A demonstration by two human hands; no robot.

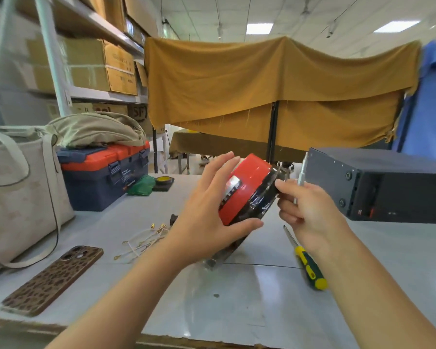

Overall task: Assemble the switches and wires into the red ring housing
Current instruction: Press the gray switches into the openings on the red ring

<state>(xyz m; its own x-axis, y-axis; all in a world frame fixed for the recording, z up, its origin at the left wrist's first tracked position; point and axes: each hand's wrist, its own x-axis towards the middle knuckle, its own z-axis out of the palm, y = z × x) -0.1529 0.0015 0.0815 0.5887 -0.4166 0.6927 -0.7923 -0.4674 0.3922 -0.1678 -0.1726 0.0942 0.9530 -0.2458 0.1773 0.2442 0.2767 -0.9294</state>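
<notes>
Bright ceiling panels light evenly; edges bend and blur.

The left hand hides part of the red ring housing.
</notes>
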